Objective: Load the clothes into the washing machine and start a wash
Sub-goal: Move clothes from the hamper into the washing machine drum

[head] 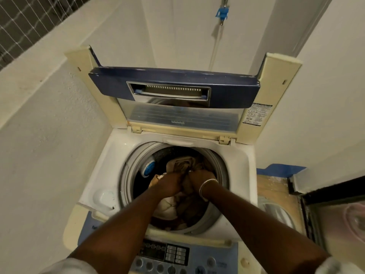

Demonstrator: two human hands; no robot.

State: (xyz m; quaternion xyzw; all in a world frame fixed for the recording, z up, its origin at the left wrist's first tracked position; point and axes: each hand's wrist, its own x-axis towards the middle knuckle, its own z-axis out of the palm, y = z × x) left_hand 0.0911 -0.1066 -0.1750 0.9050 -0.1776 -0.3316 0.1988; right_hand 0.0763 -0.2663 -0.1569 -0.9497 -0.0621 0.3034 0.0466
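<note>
The washing machine point(94, 165) is a top loader, and its lid point(173, 87) stands straight up at 12 o'clock, blue with a shiny handle. The round drum point(221, 194) is open and dark inside. The clothes point(185, 206) lie in a heap in the drum — brown and tan bits mixed with a white piece near 6 o'clock.

Both arms reach down into the drum from 6 o'clock. The left hand point(169, 184) and the right hand point(199, 179) sit close side by side, right in the middle of the drum. Each grip is curled shut on a bunch of brown cloth that runs between the two hands. The right wrist wears a thin silver bangle point(207, 186).

A small blue and white round part point(149, 169) sticks to the drum wall at 9 o'clock. The control panel point(177, 258) with its buttons and knobs lies at 6 o'clock, partly under the arms. A blue tap point(222, 13) hangs on the wall at 12 o'clock — a clear hose point(215, 48) runs down from it behind the lid.
</note>
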